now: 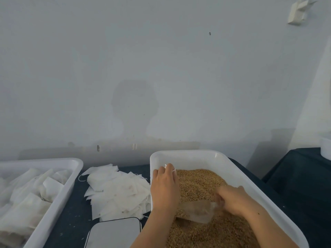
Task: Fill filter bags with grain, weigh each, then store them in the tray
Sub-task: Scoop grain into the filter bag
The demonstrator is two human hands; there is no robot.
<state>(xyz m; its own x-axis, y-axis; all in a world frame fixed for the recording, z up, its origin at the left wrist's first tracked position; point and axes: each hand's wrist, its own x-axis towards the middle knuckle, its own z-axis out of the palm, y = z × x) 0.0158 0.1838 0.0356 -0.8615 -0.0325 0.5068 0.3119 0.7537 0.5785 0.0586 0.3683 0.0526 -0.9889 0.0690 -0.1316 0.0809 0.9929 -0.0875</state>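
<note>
While the left hand [163,185] pinches a white bag [169,167] over the grain [198,181] bin [188,156], the right hand [232,199] grips a clear scoop [197,212] dug into the grain.

Tan grain [200,179] fills a white tub [188,155] at 5 o'clock. A translucent filter bag [195,211] lies tilted on the grain, partly filled. Loose empty bags [116,190] are heaped at 6 o'clock. Filled bags [30,199] lie in the white tray [59,161] at 8 o'clock.
</note>
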